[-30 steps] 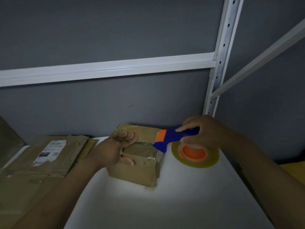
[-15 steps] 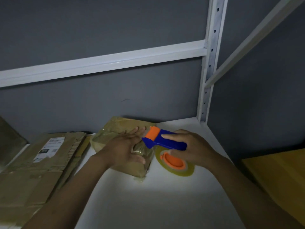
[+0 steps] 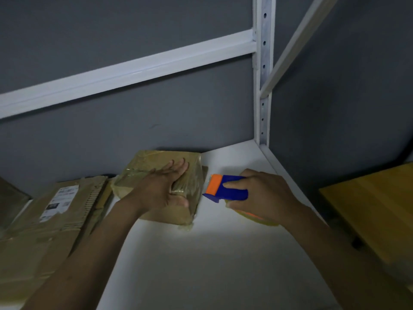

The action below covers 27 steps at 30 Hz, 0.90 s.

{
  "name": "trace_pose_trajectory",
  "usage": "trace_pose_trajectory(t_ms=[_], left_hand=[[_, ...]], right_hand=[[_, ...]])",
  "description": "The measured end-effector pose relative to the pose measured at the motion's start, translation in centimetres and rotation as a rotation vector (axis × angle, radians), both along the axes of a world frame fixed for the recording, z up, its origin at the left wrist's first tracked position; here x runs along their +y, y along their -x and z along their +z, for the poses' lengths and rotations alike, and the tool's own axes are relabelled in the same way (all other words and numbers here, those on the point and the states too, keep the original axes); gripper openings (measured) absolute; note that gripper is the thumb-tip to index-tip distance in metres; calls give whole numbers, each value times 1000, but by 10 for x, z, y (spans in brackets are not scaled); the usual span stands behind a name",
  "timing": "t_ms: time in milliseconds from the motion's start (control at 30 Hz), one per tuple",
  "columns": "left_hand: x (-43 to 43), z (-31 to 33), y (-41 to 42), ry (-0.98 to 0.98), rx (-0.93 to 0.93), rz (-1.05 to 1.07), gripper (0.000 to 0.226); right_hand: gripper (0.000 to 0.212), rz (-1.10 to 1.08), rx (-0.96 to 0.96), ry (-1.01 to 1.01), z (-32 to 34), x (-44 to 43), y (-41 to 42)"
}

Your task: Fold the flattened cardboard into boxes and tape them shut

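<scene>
Two bare hands showed on my remote feed from the head camera. The left hand [image 3: 163, 189] lay flat, fingers straight, pressing the taped box [image 3: 154, 161] on the white shelf [image 3: 201, 253]. The right hand [image 3: 263, 198] gripped a blue-and-orange tape dispenser [image 3: 230, 190] just beside the box. Further left lay flattened cardboard [image 3: 44, 222].

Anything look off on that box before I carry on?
Yes: the box under the left hand is wrapped in wrinkled tape, and a loose wad of tape sticks out at its near right corner.
</scene>
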<state>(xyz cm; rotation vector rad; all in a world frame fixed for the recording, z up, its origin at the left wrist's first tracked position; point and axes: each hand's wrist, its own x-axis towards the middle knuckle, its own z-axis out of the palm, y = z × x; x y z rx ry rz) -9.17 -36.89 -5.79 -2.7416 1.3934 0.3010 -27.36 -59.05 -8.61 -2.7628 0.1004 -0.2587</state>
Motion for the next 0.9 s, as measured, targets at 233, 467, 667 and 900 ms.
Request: trace_pose_trajectory(t_ms=[233,467,667,900], left_hand=[[-6,-2,7,-3,-37,2,108],[-6,0,14,29,-9,48,103],[6,-5,20,62,-25,117,113],[16,3,5,143,-38,45,111]], right_hand=[[52,-151,-42,1,-6,26,-22],[44,-306,39,-161,2,26,-37],[49,-376,99,-358,6,14,-38],[18,-525,20,-1296,-30,-6,-21]])
